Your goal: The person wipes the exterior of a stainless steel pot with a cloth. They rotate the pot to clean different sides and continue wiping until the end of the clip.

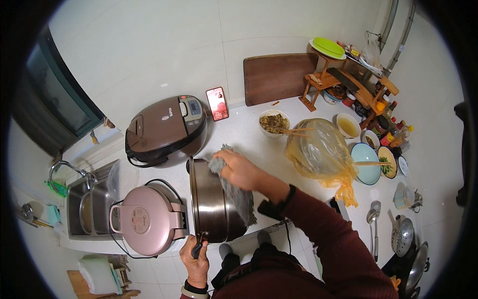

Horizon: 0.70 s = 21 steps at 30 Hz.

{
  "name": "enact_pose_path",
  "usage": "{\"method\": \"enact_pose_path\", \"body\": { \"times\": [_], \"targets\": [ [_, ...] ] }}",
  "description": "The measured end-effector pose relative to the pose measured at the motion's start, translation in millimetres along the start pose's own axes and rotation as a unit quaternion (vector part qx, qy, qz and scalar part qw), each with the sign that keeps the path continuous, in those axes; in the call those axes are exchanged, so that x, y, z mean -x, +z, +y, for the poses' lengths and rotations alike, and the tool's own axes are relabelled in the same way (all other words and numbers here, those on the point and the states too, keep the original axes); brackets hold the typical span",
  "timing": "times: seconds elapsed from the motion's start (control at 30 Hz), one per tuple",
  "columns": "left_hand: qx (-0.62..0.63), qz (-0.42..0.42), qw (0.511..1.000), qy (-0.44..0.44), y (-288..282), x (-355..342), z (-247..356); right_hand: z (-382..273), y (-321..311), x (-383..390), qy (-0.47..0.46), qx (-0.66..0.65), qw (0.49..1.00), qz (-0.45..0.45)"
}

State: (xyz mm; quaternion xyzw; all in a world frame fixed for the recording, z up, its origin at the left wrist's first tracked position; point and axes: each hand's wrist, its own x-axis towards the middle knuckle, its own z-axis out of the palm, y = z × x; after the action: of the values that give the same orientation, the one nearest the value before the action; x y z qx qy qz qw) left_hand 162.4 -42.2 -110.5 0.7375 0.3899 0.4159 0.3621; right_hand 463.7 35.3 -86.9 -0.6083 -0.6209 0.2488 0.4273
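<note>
A large stainless steel pot point(206, 207) is tipped on its side at the counter's near edge. My left hand point(195, 261) is closed around its black side handle point(197, 247). In my right hand point(239, 170) a grey cloth point(238, 199) is bunched, its loose part draped over the pot's outer wall. The right fingers press the top of the cloth by the pot's far rim. What lies inside the pot is hidden. Just left of it sits a round pink electric griddle point(143, 220) with its lid down.
Behind stand a brown rice cooker point(164, 127) and a propped phone point(217, 103). The double sink point(73, 199) is at left. To the right are a food bowl point(274, 123), a yellow plastic bag point(318, 149), a blue plate point(366, 164), bottles, and a wooden rack point(363, 94).
</note>
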Motion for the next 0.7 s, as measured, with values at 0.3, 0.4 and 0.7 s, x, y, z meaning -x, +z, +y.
{"method": "enact_pose_path", "body": {
  "times": [0.3, 0.4, 0.7],
  "targets": [
    [-0.007, 0.033, 0.999, -0.016, -1.9, -5.6, -4.1, -12.4, 2.9, -13.6, -0.021, 0.142, 0.989, -0.030],
    [-0.027, 0.035, 0.998, -0.035, 2.7, -16.9, 1.5, -47.7, 37.7, 52.7, -0.088, 0.230, 0.962, 0.118],
    [0.032, 0.021, 0.999, -0.039, 11.0, -48.1, 13.5, -54.2, 67.1, 119.1, -0.214, 0.323, 0.912, 0.132]
  ]
}}
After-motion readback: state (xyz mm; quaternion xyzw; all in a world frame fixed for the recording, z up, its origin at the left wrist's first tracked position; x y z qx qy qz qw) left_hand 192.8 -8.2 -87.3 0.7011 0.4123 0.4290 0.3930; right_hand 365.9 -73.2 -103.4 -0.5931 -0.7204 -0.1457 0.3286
